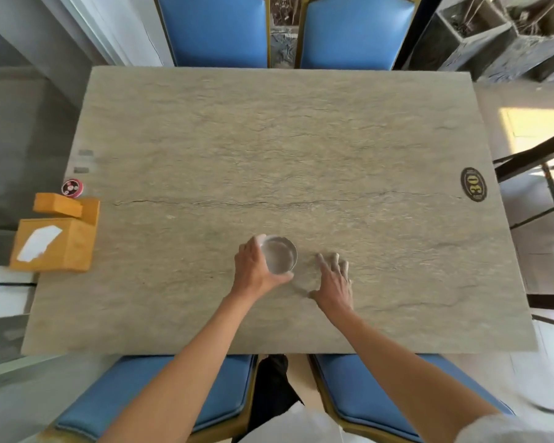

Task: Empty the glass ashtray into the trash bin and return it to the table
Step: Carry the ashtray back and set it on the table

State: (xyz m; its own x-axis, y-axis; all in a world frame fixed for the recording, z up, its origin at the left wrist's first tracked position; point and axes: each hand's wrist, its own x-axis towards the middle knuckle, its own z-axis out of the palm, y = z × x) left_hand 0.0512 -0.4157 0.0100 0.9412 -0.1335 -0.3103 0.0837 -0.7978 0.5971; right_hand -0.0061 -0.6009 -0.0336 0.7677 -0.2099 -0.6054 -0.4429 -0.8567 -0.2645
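The round clear glass ashtray sits on the stone-patterned table, near the front middle. My left hand wraps around its left side, thumb at the near rim and fingers at the far rim. The ashtray looks empty inside. My right hand lies flat on the tabletop just right of the ashtray, fingers spread, holding nothing. No trash bin is in view.
An orange tissue box and a smaller orange holder stand at the table's left edge, with a small red round device behind them. A "30" number plate is at the right edge. Blue chairs surround the table.
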